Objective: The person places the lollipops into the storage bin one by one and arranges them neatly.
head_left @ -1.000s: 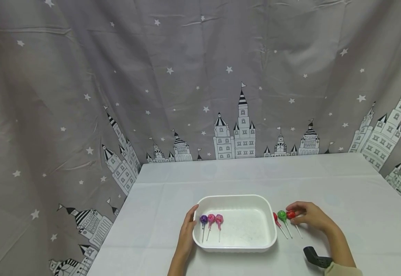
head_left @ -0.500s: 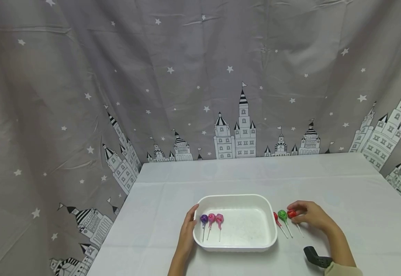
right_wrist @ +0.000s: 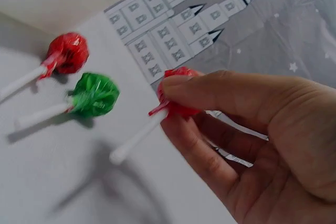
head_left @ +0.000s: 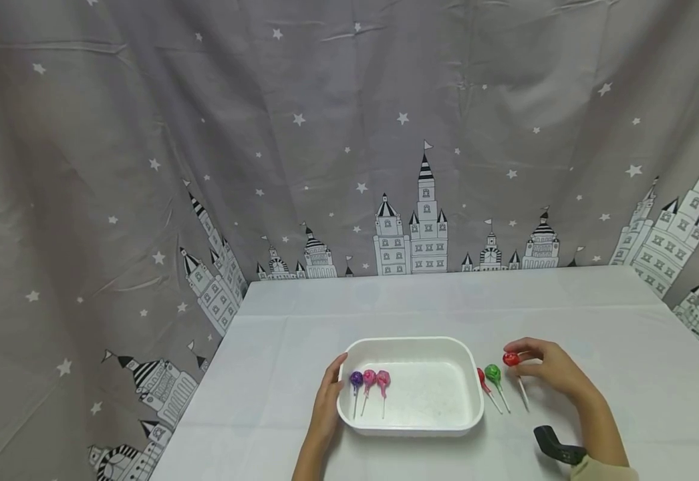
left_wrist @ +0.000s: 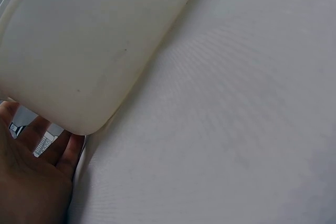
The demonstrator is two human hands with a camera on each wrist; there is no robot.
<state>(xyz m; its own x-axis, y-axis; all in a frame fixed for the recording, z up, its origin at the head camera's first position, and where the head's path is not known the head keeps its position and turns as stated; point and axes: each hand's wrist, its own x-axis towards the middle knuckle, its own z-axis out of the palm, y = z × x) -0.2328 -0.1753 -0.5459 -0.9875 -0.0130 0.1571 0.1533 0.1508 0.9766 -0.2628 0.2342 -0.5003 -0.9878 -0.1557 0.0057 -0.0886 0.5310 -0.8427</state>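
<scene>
My right hand [head_left: 550,366] pinches a red lollipop [head_left: 510,359] by its wrapped head between thumb and fingers. Its white stick [right_wrist: 137,139] points down over the table, with a shadow apart from it. Left of that hand lie a green lollipop [right_wrist: 94,95] and another red lollipop [right_wrist: 68,53], next to the tray's right end. The white tray [head_left: 409,429] holds a purple lollipop [head_left: 356,379] and two pink lollipops [head_left: 370,378] at its left side. My left hand [head_left: 327,404] grips the tray's left end, thumb at the rim, fingers [left_wrist: 34,132] against the outer wall.
A white cloth [head_left: 301,321] covers the table. Behind it hangs a grey curtain [head_left: 325,147] printed with castles and stars. A black device [head_left: 556,446] sits at the right wrist by the sleeve [head_left: 605,469].
The right hand has lifted the red lollipop slightly, moving it up and away from the green one. Left hand, tray and the lollipops inside stay put.
</scene>
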